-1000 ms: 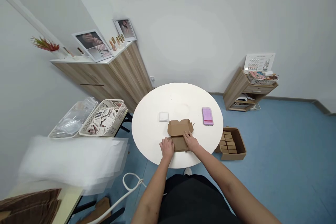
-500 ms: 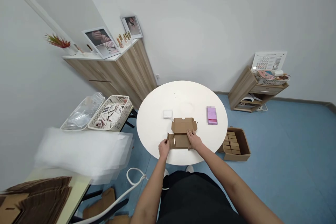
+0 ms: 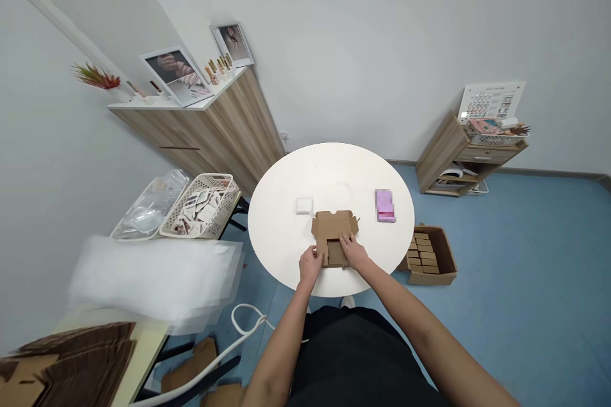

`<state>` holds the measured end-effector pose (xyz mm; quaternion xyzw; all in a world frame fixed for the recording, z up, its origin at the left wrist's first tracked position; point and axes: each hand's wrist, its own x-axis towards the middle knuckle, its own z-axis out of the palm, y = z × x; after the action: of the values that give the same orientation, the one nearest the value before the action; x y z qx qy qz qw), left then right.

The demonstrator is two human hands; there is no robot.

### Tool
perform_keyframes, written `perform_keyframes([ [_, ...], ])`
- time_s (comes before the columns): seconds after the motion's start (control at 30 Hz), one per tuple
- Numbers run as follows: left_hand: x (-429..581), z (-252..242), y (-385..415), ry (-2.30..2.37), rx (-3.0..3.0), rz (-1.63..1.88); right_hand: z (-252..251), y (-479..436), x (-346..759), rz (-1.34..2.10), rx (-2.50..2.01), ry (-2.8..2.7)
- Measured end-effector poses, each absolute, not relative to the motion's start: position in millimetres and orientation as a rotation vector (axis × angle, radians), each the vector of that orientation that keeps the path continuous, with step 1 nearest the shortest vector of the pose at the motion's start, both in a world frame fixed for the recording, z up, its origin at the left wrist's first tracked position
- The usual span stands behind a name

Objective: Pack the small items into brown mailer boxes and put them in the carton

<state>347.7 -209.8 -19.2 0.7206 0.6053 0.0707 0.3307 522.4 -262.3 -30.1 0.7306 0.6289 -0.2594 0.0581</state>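
Cardboard pile (image 3: 86, 359) lies nearest, well left of the round white table (image 3: 334, 162), with a blurred stack of white sheets (image 3: 157, 276) just beyond it. At the table's near side two hands stand apart from each other, both touching an open brown cardboard box (image 3: 337, 256). The left hand (image 3: 310, 264) has its fingers on the box's left flap (image 3: 326, 253), which is turned inward; whether it pinches cannot be told. The right hand (image 3: 352, 250) rests its fingers at the box's right edge, its grip likewise unclear. The box lies on the near half of the table, its lid (image 3: 334, 222) spread toward the table's far side. Right of the table, on the floor (image 3: 515, 267), a carton (image 3: 432, 279) holds small brown boxes (image 3: 424, 261). Left of the table, a pale basket (image 3: 224, 211) holds printed cards (image 3: 198, 210). Farther across the table, a small white case (image 3: 304, 205) sits left of its middle, a pixelated purple item (image 3: 384, 205) near its right rim. Beyond the table, a wood-grain cabinet (image 3: 245, 114) stands left, a low shelf unit (image 3: 436, 152) right.
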Motion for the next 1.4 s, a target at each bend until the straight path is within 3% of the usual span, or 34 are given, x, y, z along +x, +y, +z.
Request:
perform_keyframes([
  [0.2, 355, -39, -194, 1.695, 1.909, 0.011, -34, -262, 523, -0.796, 2.234, 1.915],
  [0.57, 350, -55, -191, 1.605, 2.112, 0.033, -33, -263, 523, -0.83, 2.244, 1.915],
  [0.9, 348, -65, -185, 1.431, 2.206, 0.197, -27, -253, 523, -0.818, 2.276, 1.78],
  [1.13, 353, -58, -189, 1.314, 2.32, 0.639, -21, -223, 521, -0.812, 2.414, 1.589],
  [1.4, 322, -43, -140, 1.262, 2.332, 0.406, -27, -195, 526, -0.908, 2.436, 1.593],
])
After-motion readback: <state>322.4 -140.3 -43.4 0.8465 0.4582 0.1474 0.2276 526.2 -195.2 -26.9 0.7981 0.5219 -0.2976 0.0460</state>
